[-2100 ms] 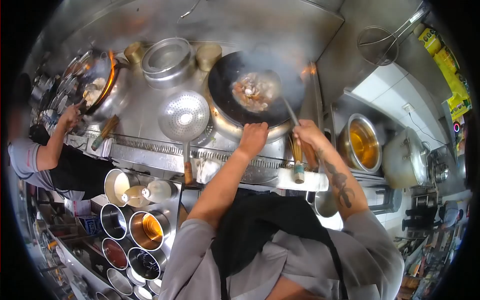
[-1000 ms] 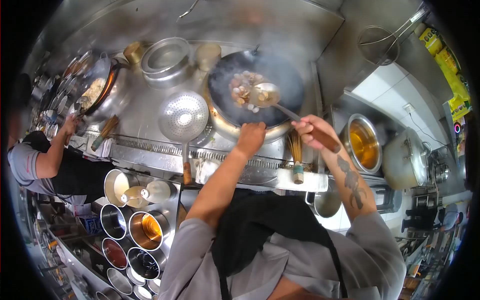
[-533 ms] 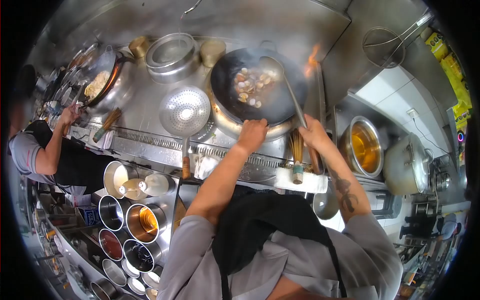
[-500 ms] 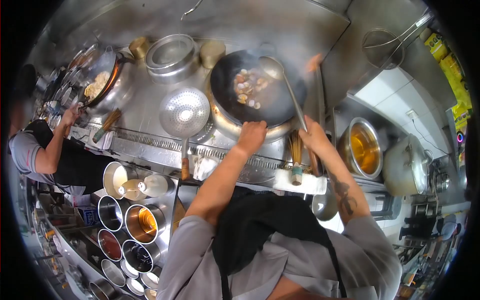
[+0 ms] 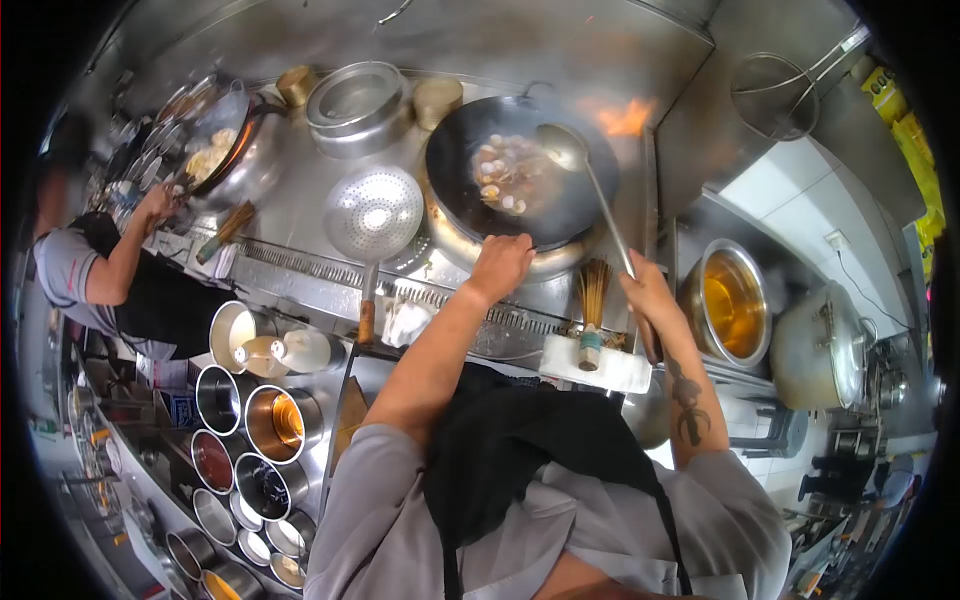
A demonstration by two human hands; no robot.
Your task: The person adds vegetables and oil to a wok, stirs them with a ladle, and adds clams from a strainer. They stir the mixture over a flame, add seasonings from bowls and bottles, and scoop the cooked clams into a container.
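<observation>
A black wok [image 5: 455, 185] sits on the burner ring in front of me, steaming, with small pale and brown pieces [image 5: 512, 172], clam-like in look, lying in it. My left hand [image 5: 503, 265] is closed at the wok's near edge; the part it grips is hidden beneath the fingers. In my right hand [image 5: 648, 292] is the long handle of a metal ladle [image 5: 566, 147], its bowl inside the wok at the right of the food. A bamboo brush [image 5: 592, 310] stands close to my right hand, by a folded white cloth [image 5: 618, 372].
Flames [image 5: 628, 118] rise beyond the wok's far right edge. A perforated skimmer [image 5: 374, 215] lies left of the wok. A pot of amber liquid [image 5: 735, 305] stands at right. Several sauce containers [image 5: 280, 424] fill the lower left. Another person [image 5: 110, 275] works at a wok on the far left.
The flames behind the wok have grown. The ladle's bowl has shifted a little right, away from the food. My left hand stays at the wok's edge, and the view has turned slightly.
</observation>
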